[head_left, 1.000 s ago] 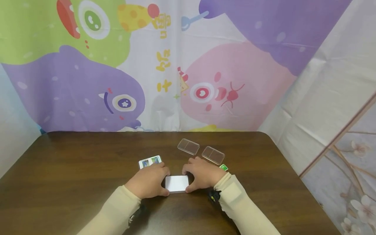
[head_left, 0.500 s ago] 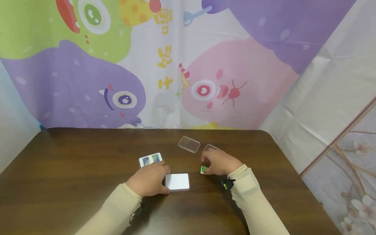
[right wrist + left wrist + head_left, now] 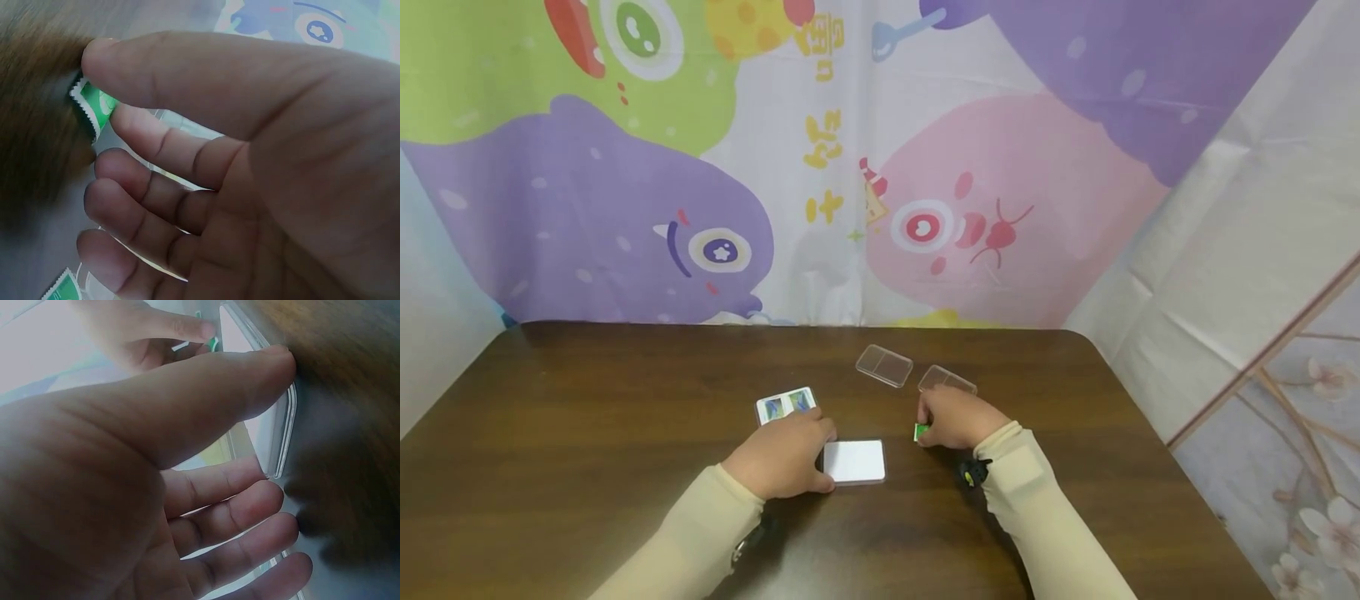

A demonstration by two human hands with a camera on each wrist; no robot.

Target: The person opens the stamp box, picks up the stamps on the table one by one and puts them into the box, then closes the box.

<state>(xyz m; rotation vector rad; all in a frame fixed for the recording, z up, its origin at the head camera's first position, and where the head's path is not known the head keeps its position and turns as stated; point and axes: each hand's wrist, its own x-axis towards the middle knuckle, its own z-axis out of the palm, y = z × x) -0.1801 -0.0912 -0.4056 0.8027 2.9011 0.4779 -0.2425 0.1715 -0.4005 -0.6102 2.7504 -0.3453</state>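
A white card in a clear plastic case point(image 3: 854, 462) lies on the table. My left hand point(image 3: 782, 457) grips the case's left end, thumb at the near corner; the left wrist view shows the thumb tip over the case's edge point(image 3: 289, 428). To the right, my right hand point(image 3: 958, 418) pinches a small green stamp point(image 3: 97, 106) with a white toothed edge between thumb and index finger. The other fingers curl loosely below it. Part of the stamp is hidden under the thumb. Behind my left hand lies a case with two blue-green stamps point(image 3: 786, 404), partly covered by the fingers.
Two clear plastic covers lie farther back: one cover point(image 3: 884, 366) in full view, the other cover point(image 3: 947, 379) partly behind my right hand. A second green stamp point(image 3: 62, 287) shows at the bottom of the right wrist view. A cartoon-printed cloth point(image 3: 820, 275) hangs behind the brown table point(image 3: 587, 467).
My right hand has let go of the white card's case, moved right and picked up the green stamp. The left hand stays on the case. The head view has tilted slightly.
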